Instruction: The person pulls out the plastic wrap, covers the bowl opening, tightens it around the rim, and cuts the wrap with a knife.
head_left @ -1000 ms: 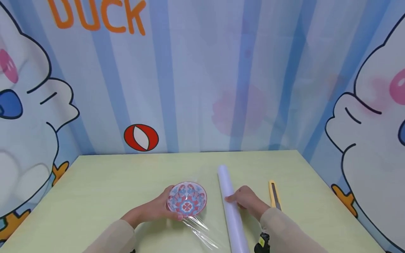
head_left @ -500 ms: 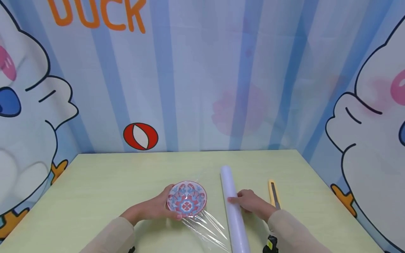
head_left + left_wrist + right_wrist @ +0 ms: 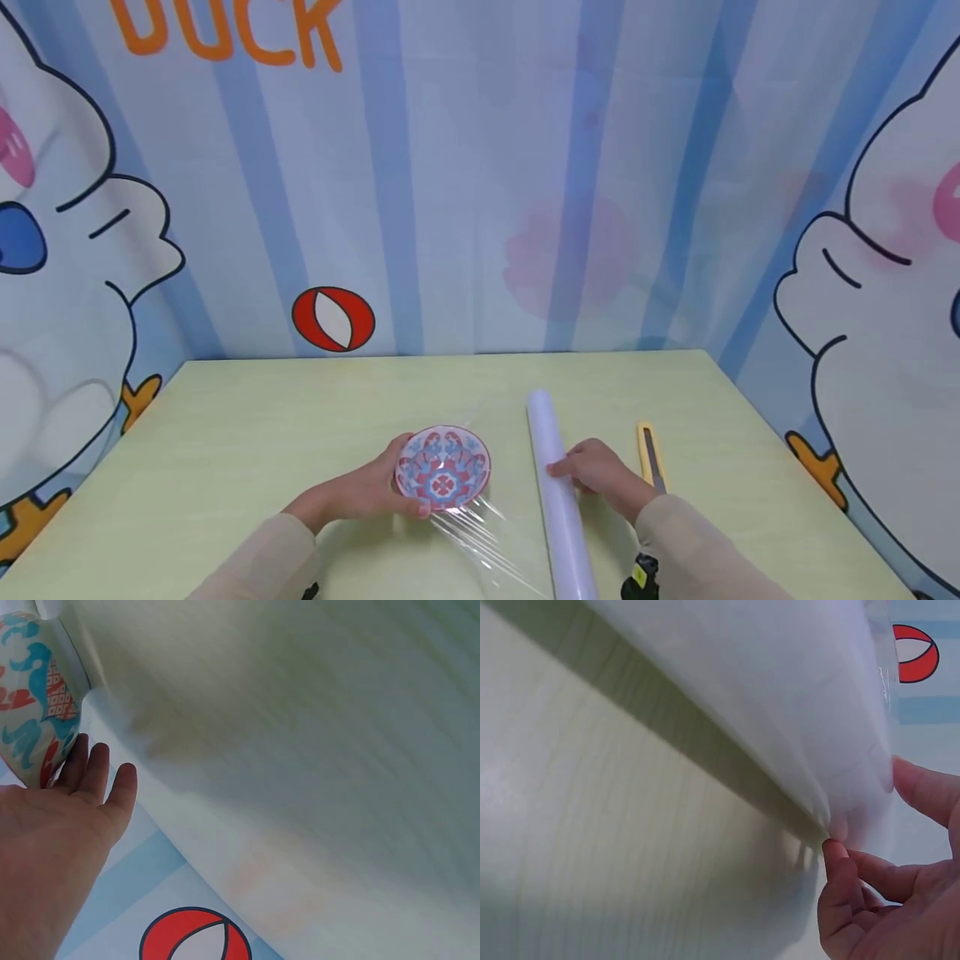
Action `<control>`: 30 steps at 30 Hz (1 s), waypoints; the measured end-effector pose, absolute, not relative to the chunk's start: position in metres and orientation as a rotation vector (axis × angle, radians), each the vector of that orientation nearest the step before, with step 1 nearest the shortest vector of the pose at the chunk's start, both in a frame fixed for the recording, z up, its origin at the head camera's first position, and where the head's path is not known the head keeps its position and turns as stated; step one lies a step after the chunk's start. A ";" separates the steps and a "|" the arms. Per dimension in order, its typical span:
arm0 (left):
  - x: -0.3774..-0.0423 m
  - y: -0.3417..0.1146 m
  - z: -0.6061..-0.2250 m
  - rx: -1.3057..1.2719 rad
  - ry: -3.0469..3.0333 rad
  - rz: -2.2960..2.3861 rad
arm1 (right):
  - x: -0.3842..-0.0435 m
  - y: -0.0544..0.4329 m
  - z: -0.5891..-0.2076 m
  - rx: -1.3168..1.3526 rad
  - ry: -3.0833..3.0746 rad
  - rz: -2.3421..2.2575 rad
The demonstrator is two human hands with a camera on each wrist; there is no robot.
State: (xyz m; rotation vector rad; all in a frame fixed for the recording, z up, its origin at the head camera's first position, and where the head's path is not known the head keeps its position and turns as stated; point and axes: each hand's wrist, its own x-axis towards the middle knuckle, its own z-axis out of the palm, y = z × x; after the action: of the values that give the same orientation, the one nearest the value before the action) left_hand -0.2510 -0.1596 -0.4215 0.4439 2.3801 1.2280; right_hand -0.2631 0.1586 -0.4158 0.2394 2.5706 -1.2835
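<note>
My left hand [image 3: 369, 490] holds a small bowl [image 3: 442, 468] with a red and blue pattern, thumb at the near rim and fingers behind it. Its inside tilts toward the head camera; the left wrist view shows the patterned outside of the bowl [image 3: 37, 697] against the fingers. Clear cling film [image 3: 487, 537] stretches in creases from the bowl toward a long, pale cling film roll [image 3: 561, 508]. My right hand [image 3: 603, 477] grips this roll from its right side, thumb on top. In the right wrist view, fingertips curl at the lower edge of the roll [image 3: 802, 697].
A yellow utility knife [image 3: 651, 454] lies right of the roll, partly hidden behind the right forearm. The pale table [image 3: 285, 417] ends at a striped cartoon curtain [image 3: 480, 167] at the back and sides.
The roll and right hand have shifted slightly right, away from the bowl, and the film between them has spread wider. The left hand and bowl have hardly moved.
</note>
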 end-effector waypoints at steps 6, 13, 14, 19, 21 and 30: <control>-0.249 -0.160 -0.421 0.447 2.387 1.234 | -0.259 0.159 -0.413 0.193 2.586 -1.256; -0.250 -0.155 -0.421 0.465 2.429 1.224 | -0.257 0.172 -0.412 0.113 2.502 -1.211; -0.250 -0.154 -0.421 0.470 2.438 1.216 | -0.258 0.172 -0.412 0.102 2.508 -1.203; -0.250 -0.153 -0.421 0.446 2.464 1.179 | -0.257 0.172 -0.410 0.059 2.540 -1.171; -0.249 -0.153 -0.421 0.432 2.475 1.179 | -0.256 0.172 -0.411 0.041 2.549 -1.151; -0.247 -0.153 -0.428 0.433 2.459 1.248 | -0.251 0.181 -0.407 -0.070 2.673 -1.089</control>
State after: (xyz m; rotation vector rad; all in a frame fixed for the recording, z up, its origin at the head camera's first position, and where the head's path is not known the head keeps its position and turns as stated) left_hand -0.2468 -0.1527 -0.4278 0.4329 2.4593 1.2481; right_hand -0.2508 0.1806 -0.4069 -0.0698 2.6733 -1.0889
